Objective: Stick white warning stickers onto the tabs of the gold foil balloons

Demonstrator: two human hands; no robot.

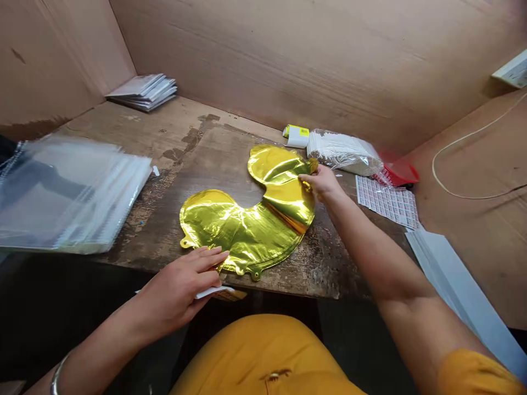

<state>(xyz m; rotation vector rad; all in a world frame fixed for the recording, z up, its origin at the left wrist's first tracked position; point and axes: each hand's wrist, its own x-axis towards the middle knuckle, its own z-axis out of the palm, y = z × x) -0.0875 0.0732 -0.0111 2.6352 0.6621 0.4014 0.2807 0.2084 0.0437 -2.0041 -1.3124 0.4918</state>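
Observation:
A flat, curved gold foil balloon lies on the worn wooden tabletop, its surface creased and shiny. My right hand pinches the balloon's upper end at the far right. My left hand rests at the balloon's lower edge, with its fingertips near the foil. A white paper card with a yellow-printed part sticks out from under this hand, which seems to grip it at the table's front edge.
A stack of clear plastic sleeves lies at the left, and white packets stand in the far corner. Behind the balloon are a plastic bag of white items and a red basket. A printed label sheet lies nearby. Cardboard walls surround the table.

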